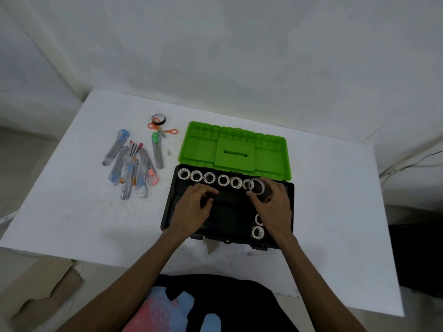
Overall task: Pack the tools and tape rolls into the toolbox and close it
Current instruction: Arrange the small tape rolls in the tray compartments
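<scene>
Six white tape rolls (209, 177) stand in a row along the far wall of the black toolbox (170, 200), which lies open on the white table (323, 188) with its green lid (235, 149) laid back flat behind it. We count two more white rolls (258, 232) near the front right corner of the box, one partly hidden behind our right wrist. Our right hand (273, 207) pinches a further tape roll (256, 186) between thumb and fingertips, tilted, at the right end of the row and touching or just beside the sixth roll; we cannot tell which. The other fingers of that hand are curled loosely round the roll's rim. Our left hand (194, 207) rests inside the box with fingers lightly bent and spread, their tips on the dark floor just in front of the row; it holds nothing. Outside the box, to its left on the table: a heap of clear-handled tools (130, 168) with blue, orange and pink parts, a utility knife with a green slider (157, 149), orange-handled scissors (163, 131), and a black tape roll (158, 118) lying over one scissor loop.
</scene>
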